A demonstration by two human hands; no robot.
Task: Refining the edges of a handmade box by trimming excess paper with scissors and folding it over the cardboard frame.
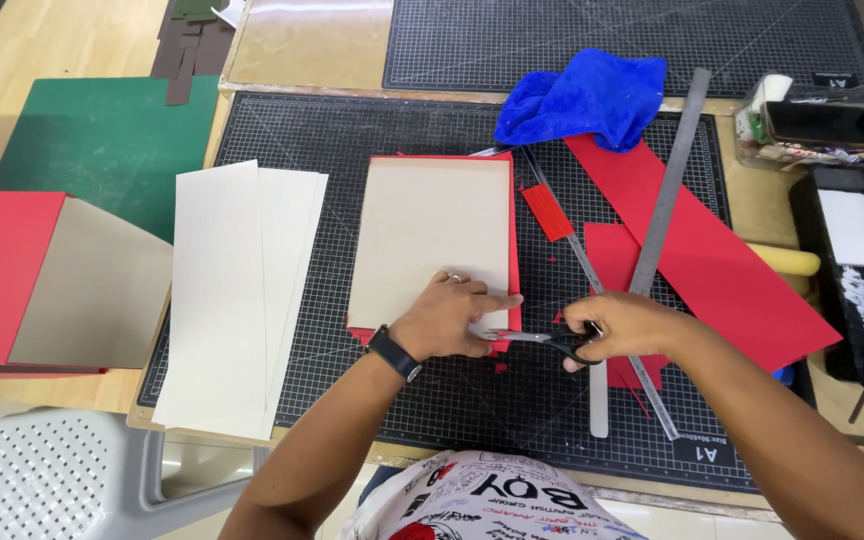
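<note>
Head view, left hand (444, 320) pressing board (434, 240), right hand (620, 328) (scissors (537, 340)) beside it

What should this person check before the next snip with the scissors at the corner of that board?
1. Left hand pressing the grey board flat: ok.
2. Left fingers away from the blades: not ok, they lie right beside the tips.
3. Scissors gripped in the right hand: ok.
4. Blades set at the red paper edge by the board's lower right corner: ok.
5. Steel rulers out of the cutting path: ok, they lie to the right.
6. Blades lined up on a mark: cannot tell.
</note>
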